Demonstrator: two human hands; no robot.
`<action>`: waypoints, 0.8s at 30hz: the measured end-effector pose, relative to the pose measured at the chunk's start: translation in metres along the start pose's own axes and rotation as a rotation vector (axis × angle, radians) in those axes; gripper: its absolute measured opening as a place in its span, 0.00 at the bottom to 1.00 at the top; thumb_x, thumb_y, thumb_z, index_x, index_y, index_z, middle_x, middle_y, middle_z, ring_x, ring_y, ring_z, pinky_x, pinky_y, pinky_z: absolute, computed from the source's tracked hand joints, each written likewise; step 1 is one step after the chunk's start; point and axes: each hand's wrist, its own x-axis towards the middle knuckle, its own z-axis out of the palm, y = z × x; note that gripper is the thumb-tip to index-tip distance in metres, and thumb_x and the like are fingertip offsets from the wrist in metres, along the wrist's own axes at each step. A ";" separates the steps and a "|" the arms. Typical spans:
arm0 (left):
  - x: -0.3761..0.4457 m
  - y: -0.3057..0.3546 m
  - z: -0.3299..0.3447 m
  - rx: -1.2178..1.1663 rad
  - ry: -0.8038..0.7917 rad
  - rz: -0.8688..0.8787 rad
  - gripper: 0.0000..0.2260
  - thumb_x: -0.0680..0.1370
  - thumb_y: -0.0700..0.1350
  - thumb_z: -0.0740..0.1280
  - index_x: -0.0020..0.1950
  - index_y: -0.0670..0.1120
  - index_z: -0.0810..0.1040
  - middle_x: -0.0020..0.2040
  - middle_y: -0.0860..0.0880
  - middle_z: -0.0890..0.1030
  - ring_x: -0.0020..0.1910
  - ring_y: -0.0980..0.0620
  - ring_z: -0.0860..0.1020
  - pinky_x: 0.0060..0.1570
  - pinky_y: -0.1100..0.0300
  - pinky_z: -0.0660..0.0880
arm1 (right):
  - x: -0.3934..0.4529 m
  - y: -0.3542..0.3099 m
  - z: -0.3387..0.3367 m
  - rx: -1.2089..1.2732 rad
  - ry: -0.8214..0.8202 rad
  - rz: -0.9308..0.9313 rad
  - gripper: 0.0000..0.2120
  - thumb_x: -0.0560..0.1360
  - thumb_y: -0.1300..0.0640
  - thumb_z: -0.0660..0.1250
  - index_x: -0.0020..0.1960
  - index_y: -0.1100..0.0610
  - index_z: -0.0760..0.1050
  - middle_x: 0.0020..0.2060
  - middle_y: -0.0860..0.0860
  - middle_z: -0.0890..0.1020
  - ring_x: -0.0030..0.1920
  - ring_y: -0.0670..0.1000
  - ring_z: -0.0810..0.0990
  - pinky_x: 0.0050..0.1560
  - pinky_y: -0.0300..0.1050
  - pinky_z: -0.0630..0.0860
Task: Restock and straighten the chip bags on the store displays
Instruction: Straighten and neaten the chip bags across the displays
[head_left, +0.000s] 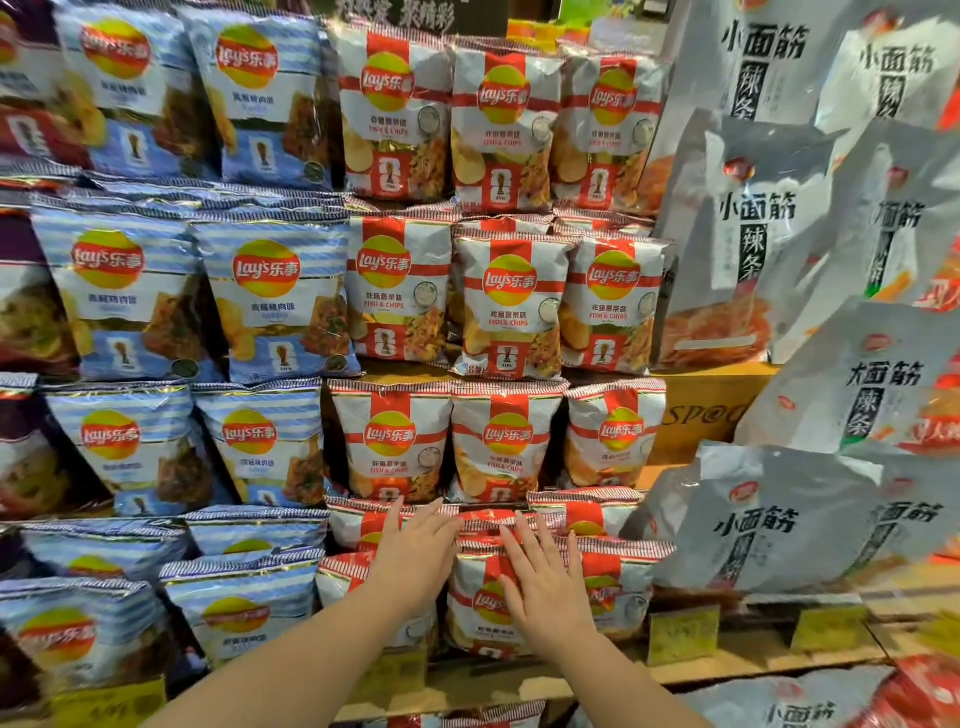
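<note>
Two flat hands, left (415, 556), right (545, 587) | fingers straight | pressing upright front chip bag (483, 597)

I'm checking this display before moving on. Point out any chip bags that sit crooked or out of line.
One stands out: the middle red-and-white bag in the second row juts forward of its neighbours and tilts slightly. On the bottom row, both hands, left hand and right hand, press flat on red-and-white bags there, which overlap unevenly.

Bright, foil glare, edges warped (w/ blur)
</note>
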 end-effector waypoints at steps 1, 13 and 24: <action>0.003 -0.005 0.004 -0.002 0.069 0.012 0.17 0.70 0.53 0.74 0.59 0.55 0.81 0.59 0.57 0.80 0.63 0.56 0.75 0.66 0.42 0.64 | 0.004 0.000 -0.003 -0.004 0.025 -0.020 0.27 0.81 0.43 0.39 0.66 0.48 0.73 0.65 0.48 0.76 0.69 0.52 0.67 0.70 0.58 0.47; 0.038 -0.024 0.010 -0.165 -0.189 -0.007 0.18 0.82 0.51 0.53 0.73 0.56 0.66 0.72 0.58 0.66 0.72 0.55 0.62 0.69 0.53 0.59 | 0.072 0.023 -0.050 0.117 -0.017 -0.114 0.17 0.77 0.40 0.61 0.60 0.46 0.79 0.60 0.42 0.78 0.68 0.47 0.64 0.72 0.50 0.54; 0.039 -0.027 -0.001 -0.153 -0.231 -0.087 0.16 0.82 0.50 0.53 0.66 0.54 0.74 0.66 0.56 0.73 0.66 0.54 0.68 0.70 0.50 0.56 | 0.076 0.014 -0.052 0.010 -0.110 -0.073 0.15 0.81 0.48 0.55 0.62 0.49 0.76 0.62 0.46 0.76 0.66 0.51 0.68 0.72 0.54 0.55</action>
